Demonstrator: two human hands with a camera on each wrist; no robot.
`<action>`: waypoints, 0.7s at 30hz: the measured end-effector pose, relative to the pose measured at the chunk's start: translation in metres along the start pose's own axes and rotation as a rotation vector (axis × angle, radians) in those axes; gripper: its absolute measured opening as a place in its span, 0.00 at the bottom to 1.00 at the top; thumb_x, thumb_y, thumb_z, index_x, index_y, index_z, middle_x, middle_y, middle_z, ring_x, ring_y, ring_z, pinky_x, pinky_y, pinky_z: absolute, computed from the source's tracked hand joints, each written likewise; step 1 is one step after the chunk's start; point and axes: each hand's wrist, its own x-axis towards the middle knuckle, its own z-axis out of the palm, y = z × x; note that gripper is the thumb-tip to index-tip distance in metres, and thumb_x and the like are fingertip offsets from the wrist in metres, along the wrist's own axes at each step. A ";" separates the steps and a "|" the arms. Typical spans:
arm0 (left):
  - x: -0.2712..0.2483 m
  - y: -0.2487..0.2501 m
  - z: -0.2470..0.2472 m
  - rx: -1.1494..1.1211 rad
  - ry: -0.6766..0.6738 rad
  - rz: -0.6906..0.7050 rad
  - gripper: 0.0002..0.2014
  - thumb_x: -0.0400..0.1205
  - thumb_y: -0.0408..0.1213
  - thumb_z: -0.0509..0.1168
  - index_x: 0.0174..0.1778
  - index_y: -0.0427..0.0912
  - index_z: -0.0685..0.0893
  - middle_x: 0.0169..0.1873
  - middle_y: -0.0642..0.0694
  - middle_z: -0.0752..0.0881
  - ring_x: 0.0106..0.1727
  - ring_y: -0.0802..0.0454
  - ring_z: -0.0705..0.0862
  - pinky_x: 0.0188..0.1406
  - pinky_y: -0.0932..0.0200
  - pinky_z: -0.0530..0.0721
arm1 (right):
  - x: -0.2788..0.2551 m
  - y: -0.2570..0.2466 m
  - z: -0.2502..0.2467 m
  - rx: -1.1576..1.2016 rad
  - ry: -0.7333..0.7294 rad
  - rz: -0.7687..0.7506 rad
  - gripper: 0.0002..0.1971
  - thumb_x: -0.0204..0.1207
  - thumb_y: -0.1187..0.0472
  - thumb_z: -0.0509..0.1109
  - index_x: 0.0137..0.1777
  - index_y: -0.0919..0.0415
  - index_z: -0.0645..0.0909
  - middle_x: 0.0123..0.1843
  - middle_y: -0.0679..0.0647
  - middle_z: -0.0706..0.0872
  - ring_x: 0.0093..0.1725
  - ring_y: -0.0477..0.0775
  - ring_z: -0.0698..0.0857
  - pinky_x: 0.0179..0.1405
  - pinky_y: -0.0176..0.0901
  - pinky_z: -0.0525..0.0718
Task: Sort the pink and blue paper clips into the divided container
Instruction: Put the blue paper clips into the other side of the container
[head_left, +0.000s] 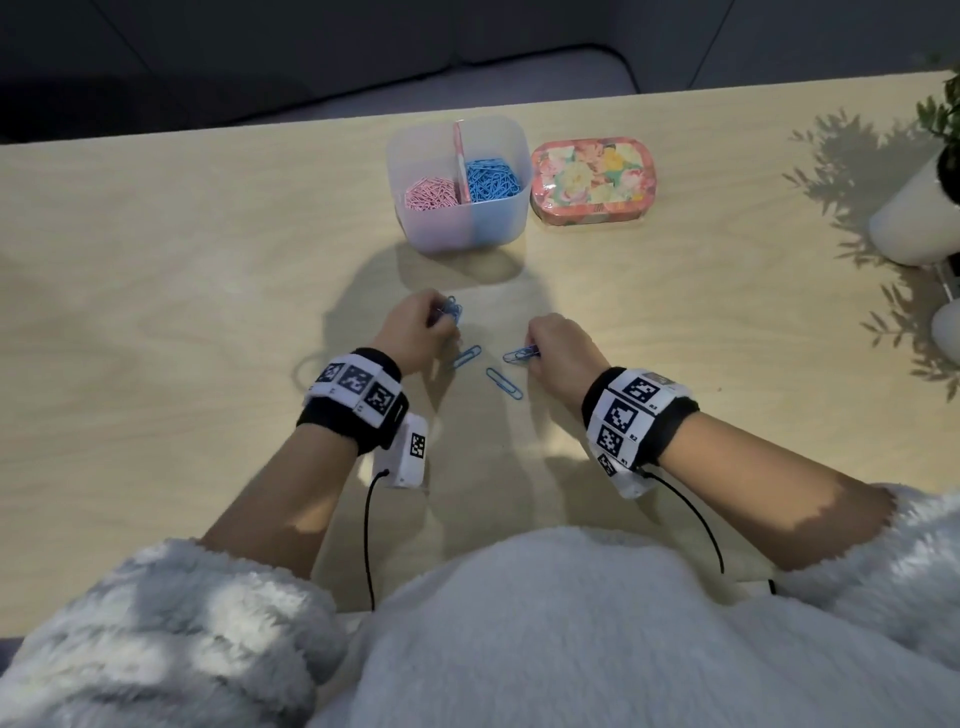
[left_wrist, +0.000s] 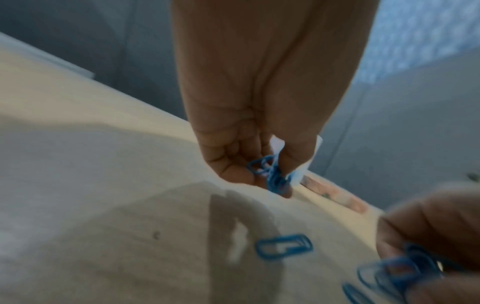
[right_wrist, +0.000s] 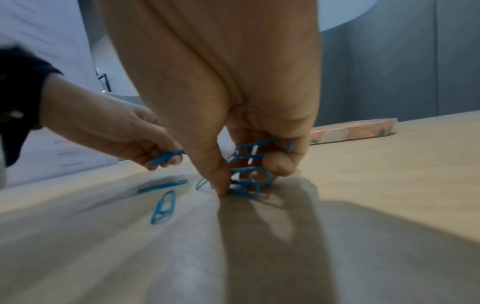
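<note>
A clear divided container (head_left: 415, 156) stands at the table's far middle, pink clips (head_left: 432, 193) in its left half and blue clips (head_left: 491, 179) in its right half. My left hand (head_left: 415, 327) pinches a small bunch of blue clips (left_wrist: 270, 174) just above the table. My right hand (head_left: 558, 348) grips several blue clips (right_wrist: 249, 176) with its fingertips down on the tabletop. Two loose blue clips lie between the hands: one (head_left: 466, 357) near the left hand, another (head_left: 504, 383) nearer me.
A flowered pink tin (head_left: 592, 179) sits right of the container. A white plant pot (head_left: 914, 208) and another white object (head_left: 946, 325) stand at the right edge. The wooden table (head_left: 182, 312) ends at a dark drop beyond.
</note>
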 end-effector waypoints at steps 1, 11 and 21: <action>-0.003 0.000 -0.004 -0.096 -0.041 -0.026 0.07 0.81 0.25 0.54 0.49 0.38 0.75 0.35 0.42 0.84 0.39 0.47 0.84 0.43 0.58 0.81 | -0.002 0.002 0.001 0.053 0.025 -0.019 0.07 0.75 0.71 0.60 0.50 0.69 0.77 0.52 0.66 0.82 0.51 0.66 0.80 0.46 0.51 0.76; -0.023 -0.010 0.007 -0.020 -0.069 -0.100 0.11 0.76 0.45 0.69 0.42 0.44 0.74 0.34 0.45 0.80 0.34 0.47 0.77 0.35 0.57 0.74 | -0.009 0.011 -0.008 1.205 -0.013 0.433 0.13 0.77 0.69 0.54 0.32 0.62 0.73 0.27 0.56 0.67 0.18 0.51 0.69 0.21 0.38 0.60; -0.022 -0.002 0.013 0.546 -0.129 0.061 0.12 0.81 0.40 0.62 0.51 0.33 0.77 0.52 0.31 0.84 0.53 0.34 0.81 0.46 0.49 0.74 | -0.016 -0.012 0.016 0.191 -0.102 0.053 0.05 0.69 0.57 0.72 0.41 0.57 0.80 0.44 0.52 0.84 0.46 0.56 0.83 0.42 0.43 0.76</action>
